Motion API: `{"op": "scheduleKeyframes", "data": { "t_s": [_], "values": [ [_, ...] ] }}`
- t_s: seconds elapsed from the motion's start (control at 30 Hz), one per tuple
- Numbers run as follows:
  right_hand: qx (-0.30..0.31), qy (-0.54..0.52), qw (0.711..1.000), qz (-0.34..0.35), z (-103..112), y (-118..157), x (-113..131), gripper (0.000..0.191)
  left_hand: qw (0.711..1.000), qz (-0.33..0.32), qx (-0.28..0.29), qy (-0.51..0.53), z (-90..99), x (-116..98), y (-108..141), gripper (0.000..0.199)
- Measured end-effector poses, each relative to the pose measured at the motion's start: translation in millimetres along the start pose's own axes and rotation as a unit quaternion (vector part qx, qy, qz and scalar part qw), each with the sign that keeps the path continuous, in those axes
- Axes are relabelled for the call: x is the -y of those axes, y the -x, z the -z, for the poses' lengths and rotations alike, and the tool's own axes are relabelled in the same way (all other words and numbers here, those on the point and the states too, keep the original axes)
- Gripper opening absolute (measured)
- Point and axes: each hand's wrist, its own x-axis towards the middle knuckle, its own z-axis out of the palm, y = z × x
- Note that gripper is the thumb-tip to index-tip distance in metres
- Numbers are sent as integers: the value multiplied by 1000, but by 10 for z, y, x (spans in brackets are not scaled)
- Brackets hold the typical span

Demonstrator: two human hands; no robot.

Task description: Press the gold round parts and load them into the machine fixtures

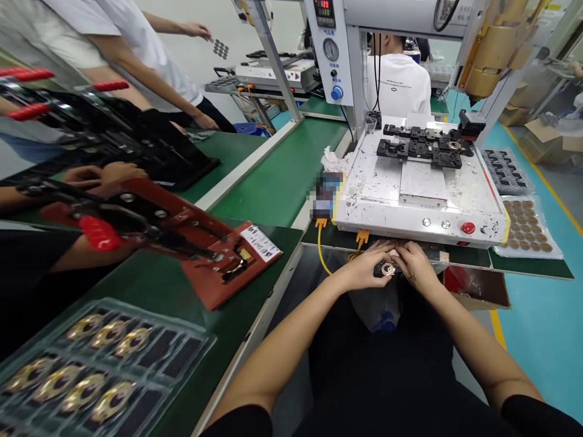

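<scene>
My left hand point(364, 271) is closed on a small round metal part point(387, 269) with a ring-shaped face, just below the front edge of the white machine point(387, 222). Close beside it, my right hand point(418, 268) has its fingers bent and pressed together near the same part. What those fingers grip, if anything, is too small to make out. On the machine's bed rests a black fixture point(421, 145) with a similar round piece at its right end. Beneath my hands hangs a clear plastic bag or bottle with a blue part point(386, 320).
Left stands a red-brown toggle press point(228, 267) beside a tray of gold oval parts point(200, 346). A sheet of brown discs point(528, 226) and a black-parts tray point(506, 171) lie right, above an open carton point(494, 291). Co-workers stand left and sit behind the machine.
</scene>
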Motion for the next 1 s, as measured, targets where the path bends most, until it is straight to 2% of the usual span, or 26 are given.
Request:
{"op": "scheduleKeyframes", "data": {
  "t_s": [0.13, 0.33, 0.5, 0.63, 0.77, 0.9, 1.0],
  "values": [
    [-13, 23, 999, 24, -63, 84, -34, 25, 999, 18, 28, 21, 53, -62, 9, 22],
    [-46, 38, 995, 77, -267, 256, -183, 28, 993, 53, 88, 53, 227, -111, -35, 23],
    [-53, 31, 991, 116, -246, 570, -47, 20, 992, 58, 91, 63, 274, -122, -35, 22],
    [-83, 38, 992, 84, -1, 733, 95, 15, 996, 61, 58, 44, 189, -139, -32, 25],
    [-69, 56, 996, -8, 212, 658, 65, 13, 998, 48, 24, 20, 106, -174, 7, 24],
    [-26, 65, 997, -29, 225, 594, 8, 13, 998, 52, 24, 18, 97, -196, 108, 22],
    [-25, 76, 996, -34, 196, 559, -14, 12, 998, 60, 17, 11, 87, -198, 114, 22]
  ]
}}
